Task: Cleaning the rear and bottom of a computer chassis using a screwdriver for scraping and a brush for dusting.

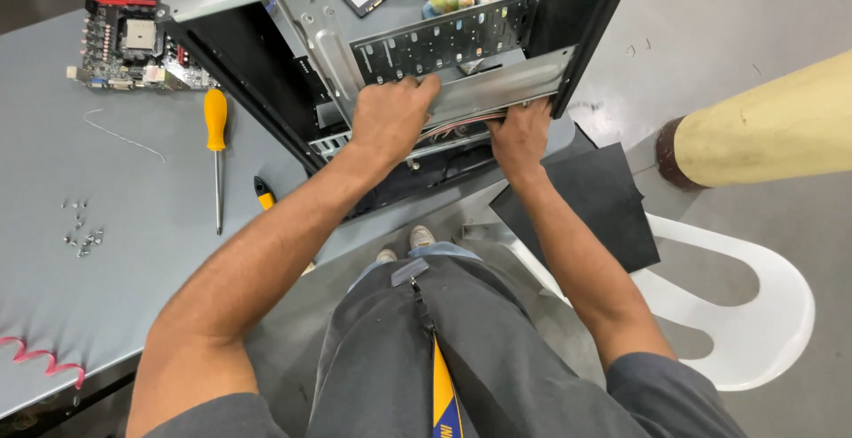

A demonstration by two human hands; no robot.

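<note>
So we've got the computer case (266,56) sitting at the top middle of the frame, hanging right at the near edge of the gray table (106,260), and there's not much room inside it, since frame rails and black side walls box both hands in. Our left hand (388,118) is curled over the top edge of the metal bracket (497,92), fingers wrapped tight on it near its left end. Our right hand (519,136) sits just below the bracket's right half, fingers tucked under it among the wires (453,125); we can't tell how firmly it's gripping. The bracket runs long-ways left to right, tilted up toward the right of the frame. Open space is mostly left of the case, where a yellow screwdriver (216,149) lies pointing down-frame, with loose screws (80,229) further left and a circuit board (133,43) in the upper left.
</note>
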